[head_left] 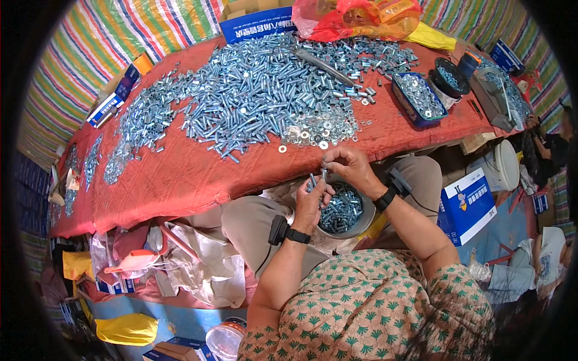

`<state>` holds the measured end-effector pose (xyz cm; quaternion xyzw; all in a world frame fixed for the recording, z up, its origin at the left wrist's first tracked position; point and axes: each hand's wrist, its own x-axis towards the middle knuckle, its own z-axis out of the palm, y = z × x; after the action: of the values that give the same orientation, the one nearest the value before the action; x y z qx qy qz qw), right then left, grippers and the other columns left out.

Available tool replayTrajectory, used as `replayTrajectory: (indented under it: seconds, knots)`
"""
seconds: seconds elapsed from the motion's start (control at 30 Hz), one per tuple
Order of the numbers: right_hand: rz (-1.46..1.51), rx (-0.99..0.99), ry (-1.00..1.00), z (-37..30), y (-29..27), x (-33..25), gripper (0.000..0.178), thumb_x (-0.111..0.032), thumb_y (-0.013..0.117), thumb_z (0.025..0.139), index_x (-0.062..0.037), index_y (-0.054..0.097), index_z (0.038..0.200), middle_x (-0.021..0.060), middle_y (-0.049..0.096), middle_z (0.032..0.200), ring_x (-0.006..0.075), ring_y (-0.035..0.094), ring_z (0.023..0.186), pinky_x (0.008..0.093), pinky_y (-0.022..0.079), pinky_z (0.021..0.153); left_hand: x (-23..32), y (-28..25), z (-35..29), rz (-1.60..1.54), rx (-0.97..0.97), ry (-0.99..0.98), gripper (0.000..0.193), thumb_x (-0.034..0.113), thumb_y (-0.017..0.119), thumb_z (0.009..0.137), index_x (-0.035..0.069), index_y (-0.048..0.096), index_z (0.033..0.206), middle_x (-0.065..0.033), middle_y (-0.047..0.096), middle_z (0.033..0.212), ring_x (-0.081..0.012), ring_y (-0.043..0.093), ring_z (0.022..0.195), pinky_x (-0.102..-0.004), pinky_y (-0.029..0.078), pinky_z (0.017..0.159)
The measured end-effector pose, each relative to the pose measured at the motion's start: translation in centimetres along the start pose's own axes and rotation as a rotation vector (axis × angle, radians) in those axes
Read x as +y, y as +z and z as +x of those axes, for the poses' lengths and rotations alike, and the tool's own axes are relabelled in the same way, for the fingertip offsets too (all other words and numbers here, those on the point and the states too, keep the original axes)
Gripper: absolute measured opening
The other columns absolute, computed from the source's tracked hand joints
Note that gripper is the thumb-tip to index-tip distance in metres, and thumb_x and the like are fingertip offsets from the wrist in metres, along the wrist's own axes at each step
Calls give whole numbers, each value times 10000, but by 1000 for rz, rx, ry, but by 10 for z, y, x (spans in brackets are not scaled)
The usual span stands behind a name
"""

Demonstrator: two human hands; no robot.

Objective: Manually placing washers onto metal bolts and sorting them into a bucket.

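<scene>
My left hand (312,201) is closed around a few shiny metal bolts (312,182), their ends sticking up past the fingers. My right hand (355,170) has thumb and forefinger pinched together at the top of one upright bolt (324,174). Whatever small part lies between those fingertips is too small to make out. Both hands are over a grey bucket (369,221) between my knees, which holds many metal bolts (342,210). On the red-covered table (241,180) just beyond them are loose washers (324,145) and a large heap of metal bolts and sleeves (241,96).
A blue basket of washers (419,99) and a black round container (450,77) stand at the right. A grey tray (490,99) lies farther right. Red and yellow plastic bags (355,18) lie at the back. A blue-and-white box (466,207) stands beside my right knee.
</scene>
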<state>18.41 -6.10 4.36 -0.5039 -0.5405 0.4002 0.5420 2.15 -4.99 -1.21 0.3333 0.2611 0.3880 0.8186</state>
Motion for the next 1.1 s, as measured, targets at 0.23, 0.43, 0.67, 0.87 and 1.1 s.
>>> replayTrajectory:
  seconds: [0.23,0.43,0.67,0.87,1.1]
  knots:
    - [145,-256,89,6,-29,-7,114,13,642,871,-28,636,978,19,637,1014,96,604,954,262,496,850,2,0,-2,-39,-73,-39,187,211,613,945,55,548,1024,-85,635,747,-85,504,530,-201,369,458]
    - [-246,-375,-135,8,-34,-36,277,-22,688,837,-58,652,1110,9,641,1015,123,608,948,271,498,829,4,-5,-1,178,-101,-13,199,178,614,937,27,555,1052,-81,636,731,-76,519,544,-195,374,483]
    - [-121,-268,7,-4,-31,-20,517,-69,728,818,-66,530,1295,12,607,929,74,568,863,252,485,759,4,3,-7,268,-104,-24,162,141,596,939,26,567,1049,-60,640,729,-70,526,548,-195,380,486]
    - [-416,-166,-41,-7,-21,-21,580,-93,735,814,-56,490,1338,10,571,825,71,533,737,255,456,660,-1,4,-7,319,-94,-22,141,144,591,942,36,574,1031,-50,640,729,-56,523,546,-181,365,460]
    - [179,-127,147,-17,-22,-10,551,-89,706,845,-31,478,1343,0,586,819,74,543,768,236,455,691,0,8,-8,280,-84,-47,147,165,583,950,27,567,1000,-63,638,726,-67,525,541,-184,364,449]
